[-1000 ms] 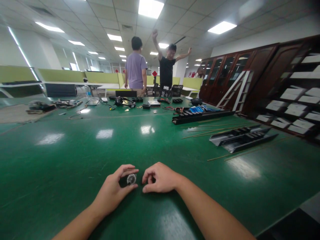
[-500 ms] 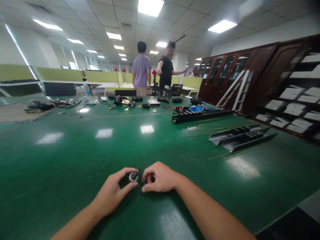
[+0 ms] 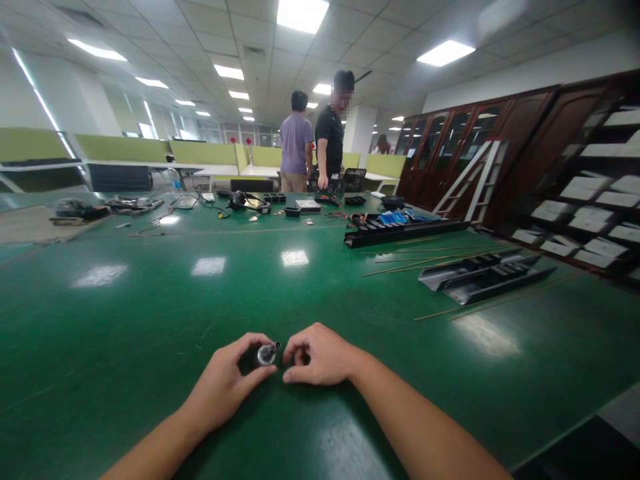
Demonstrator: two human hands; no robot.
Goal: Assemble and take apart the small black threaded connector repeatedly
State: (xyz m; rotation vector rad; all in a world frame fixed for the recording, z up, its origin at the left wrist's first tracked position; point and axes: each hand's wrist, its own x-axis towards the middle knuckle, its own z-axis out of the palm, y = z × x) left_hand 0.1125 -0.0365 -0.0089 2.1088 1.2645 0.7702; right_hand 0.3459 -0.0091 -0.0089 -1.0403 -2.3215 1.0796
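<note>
Low over the green table (image 3: 240, 300), my left hand (image 3: 227, 380) has its thumb and fingers around a small round piece (image 3: 267, 354). The piece has a pale rim, a dark middle and a short tube-like stub pointing up and right; its exact kind is too small to tell. Just to the right of it, my right hand (image 3: 320, 357) rests with fingers loosely curled and the thumb a little apart from them. Nothing shows between those fingers, and they do not touch the piece.
Black metal channels (image 3: 485, 283) and thin brass-coloured rods (image 3: 400, 263) lie on the right. Farther back stands a longer black channel (image 3: 400, 233) near blue packets (image 3: 397, 217). Cables, a headset-like device (image 3: 249, 202) and small boxes line the far edge. Two people stand beyond.
The round piece has turned slightly in my left hand, its stub now showing a little lower. My right hand has stayed put. Both people in the background have shifted position.
</note>
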